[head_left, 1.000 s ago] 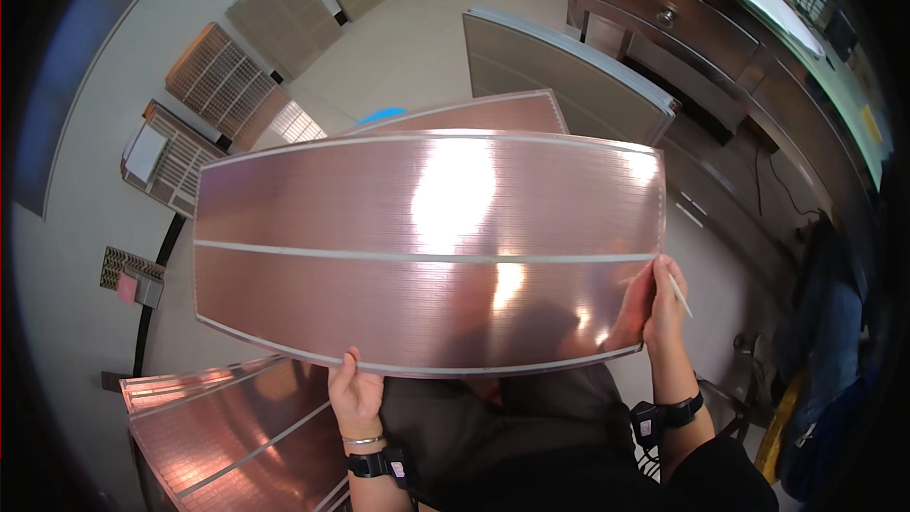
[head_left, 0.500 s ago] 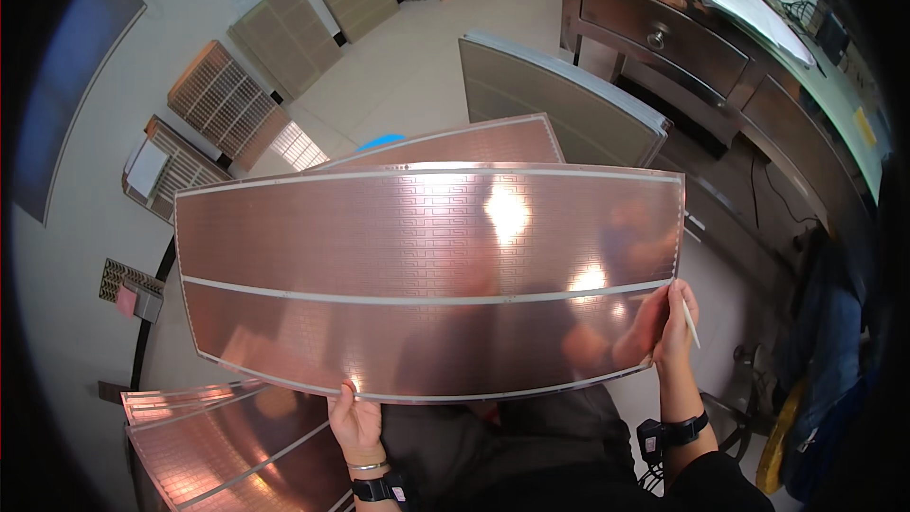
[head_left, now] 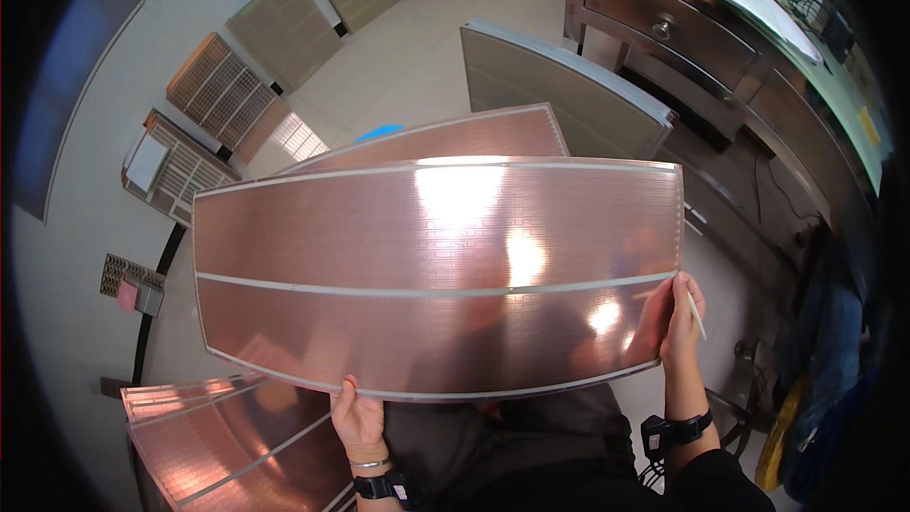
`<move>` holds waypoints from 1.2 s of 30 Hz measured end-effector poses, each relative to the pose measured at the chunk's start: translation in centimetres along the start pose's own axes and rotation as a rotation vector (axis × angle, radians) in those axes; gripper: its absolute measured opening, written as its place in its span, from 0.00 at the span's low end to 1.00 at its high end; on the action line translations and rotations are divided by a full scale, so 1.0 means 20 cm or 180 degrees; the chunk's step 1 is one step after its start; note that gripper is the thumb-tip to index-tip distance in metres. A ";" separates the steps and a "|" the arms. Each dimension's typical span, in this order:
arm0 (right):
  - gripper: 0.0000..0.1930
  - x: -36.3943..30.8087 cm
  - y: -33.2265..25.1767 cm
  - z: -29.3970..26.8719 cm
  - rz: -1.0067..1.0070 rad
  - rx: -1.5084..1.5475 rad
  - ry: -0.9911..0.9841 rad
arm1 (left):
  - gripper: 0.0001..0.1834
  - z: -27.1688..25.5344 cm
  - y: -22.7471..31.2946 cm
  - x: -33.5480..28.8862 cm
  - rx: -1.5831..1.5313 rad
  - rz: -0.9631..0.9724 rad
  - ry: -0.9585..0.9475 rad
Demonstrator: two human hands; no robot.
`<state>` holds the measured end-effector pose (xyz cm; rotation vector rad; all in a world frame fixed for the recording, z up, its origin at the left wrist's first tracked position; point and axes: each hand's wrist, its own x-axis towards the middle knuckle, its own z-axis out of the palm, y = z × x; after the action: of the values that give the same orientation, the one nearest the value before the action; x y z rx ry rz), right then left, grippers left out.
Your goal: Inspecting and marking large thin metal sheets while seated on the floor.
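Observation:
A large shiny copper-clad panel (head_left: 360, 237), with etched circuit patterns and pale strips along its edges and middle, spans the view above my lap. My left hand (head_left: 358, 422) pinches its near edge, thumb on top. At the right edge my right hand (head_left: 682, 322) grips the same panel and also keeps a thin pale stick (head_left: 697, 316), pen-like, between its fingers. Behind the held panel, another copper panel (head_left: 502, 136) shows partly. More copper panels (head_left: 223, 450) lie at the lower left, beside my left forearm.
Stacked grey-green panels (head_left: 559, 85) stand beyond the copper ones. A metal desk with drawers (head_left: 664, 28) bears papers at the upper right. Several panel stacks (head_left: 284, 28) lean along the left wall. Dark blue cloth (head_left: 825, 322) hangs at the right.
The held panel has tilted slightly and its left end has shifted right, so the bright reflections on it have moved. Both hands keep their grip.

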<state>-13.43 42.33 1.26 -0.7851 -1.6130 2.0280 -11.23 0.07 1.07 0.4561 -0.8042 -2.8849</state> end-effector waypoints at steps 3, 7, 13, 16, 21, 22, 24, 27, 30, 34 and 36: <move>0.10 0.01 0.02 0.00 0.0045 -0.0022 0.0107 | 0.20 0.02 0.00 -0.03 0.0043 0.0008 -0.0115; 0.10 0.05 0.11 -0.09 0.0053 -0.0265 0.0026 | 0.24 0.11 -0.05 -0.05 0.0257 0.0042 0.0016; 0.13 0.15 0.38 -0.30 0.0190 -0.0757 -0.0233 | 0.24 0.15 -0.09 -0.09 0.0346 -0.0234 0.0000; 0.14 0.21 0.52 -0.42 -0.0251 -0.1737 -0.0502 | 0.23 0.13 -0.11 -0.13 0.0378 -0.0274 0.0109; 0.17 0.36 0.52 -0.30 -0.1083 -0.1867 -0.0457 | 0.16 0.10 -0.18 -0.17 0.0204 -0.0717 -0.0253; 0.19 0.40 0.48 -0.26 -0.1365 -0.1835 -0.0376 | 0.16 0.10 -0.19 -0.18 0.0190 -0.0598 -0.0240; 0.18 0.39 0.31 -0.04 -0.1861 -0.2156 -0.0698 | 0.15 0.17 -0.20 -0.19 0.0282 -0.0948 -0.0304; 0.16 0.36 0.13 0.25 -0.2291 -0.2515 -0.1014 | 0.14 0.20 -0.24 -0.20 0.0455 -0.1013 -0.0376; 0.14 0.41 0.10 0.44 -0.2284 -0.2192 -0.1465 | 0.12 0.20 -0.27 -0.22 0.0512 -0.1045 -0.0526; 0.10 0.38 0.07 0.61 -0.2016 -0.1958 -0.1838 | 0.11 0.19 -0.30 -0.22 0.0680 -0.1136 -0.0792; 0.09 0.37 0.07 0.64 -0.2084 -0.1906 -0.1797 | 0.09 0.28 -0.27 -0.24 0.0921 -0.1344 -0.0312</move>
<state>-27.41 37.43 0.79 0.2050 -2.4304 1.3454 -8.51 8.34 4.04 0.5784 -1.2930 -3.2015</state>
